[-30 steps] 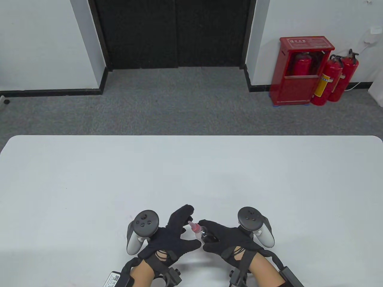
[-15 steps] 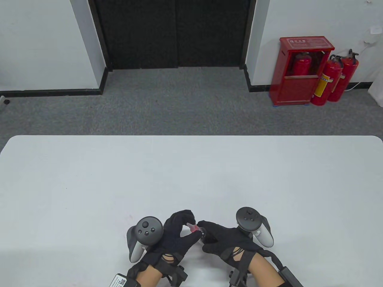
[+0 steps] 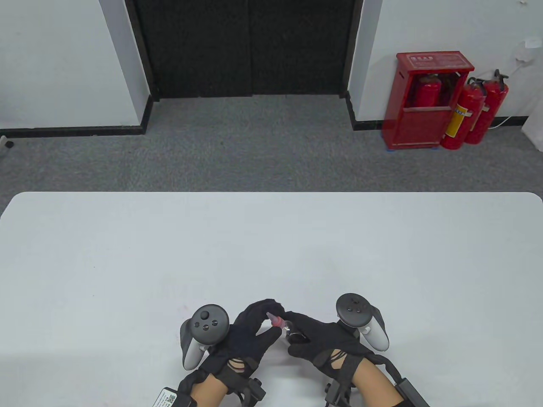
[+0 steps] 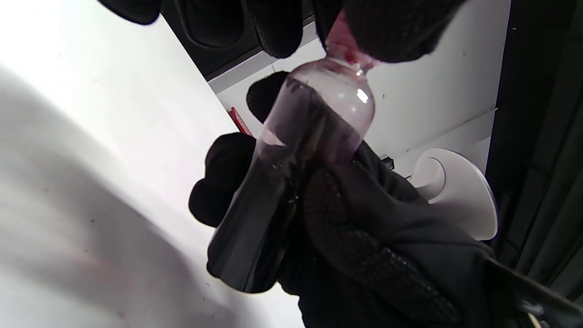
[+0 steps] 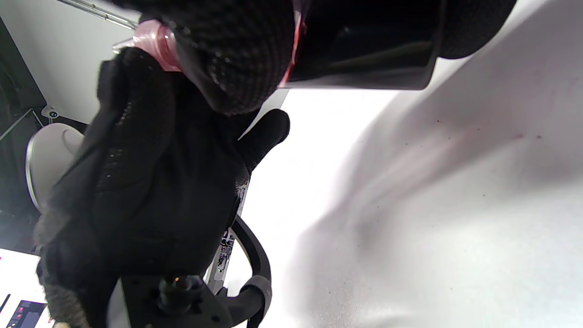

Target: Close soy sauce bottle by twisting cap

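The small soy sauce bottle (image 4: 291,155) looks light, smooth and slippery, best gripped round its dark body. The right hand (image 3: 326,339) clasps it there, tilted above the tabletop (image 3: 127,263); beyond, the left hand (image 3: 248,335) fingers (image 4: 401,27) pinch the red cap (image 3: 275,321)

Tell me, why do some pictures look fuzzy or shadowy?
Table view: sharp, evenly lit. Left wrist view: a small glare spot on the bottle, blurry left hand fingers close to the lens, soft grey shadow on the table. Right wrist view: blurry cap, broad hand shadows across the table.
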